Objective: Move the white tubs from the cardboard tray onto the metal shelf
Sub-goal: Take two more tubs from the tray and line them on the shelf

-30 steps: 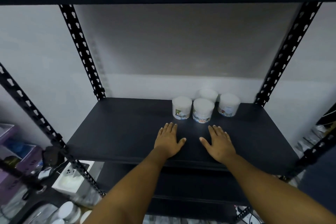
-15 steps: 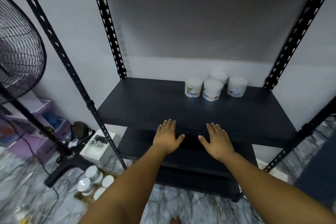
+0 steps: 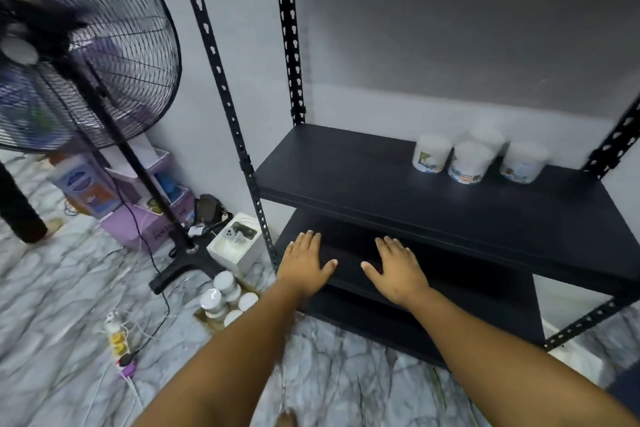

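Both hands have dropped away from the black metal shelf [image 3: 398,184] as the view swings left and down. The left hand [image 3: 304,263] and right hand [image 3: 398,267] hover flat, fingers spread, holding nothing. Four white round tubs [image 3: 471,161] stand at the shelf's back right; more white tubs [image 3: 225,298] wait in the cardboard tray [image 3: 202,315] on the marble floor [image 3: 69,340]. Reaching down risks snagging the loose cables [image 3: 145,336] or bumping the black pedestal fan [image 3: 79,45].
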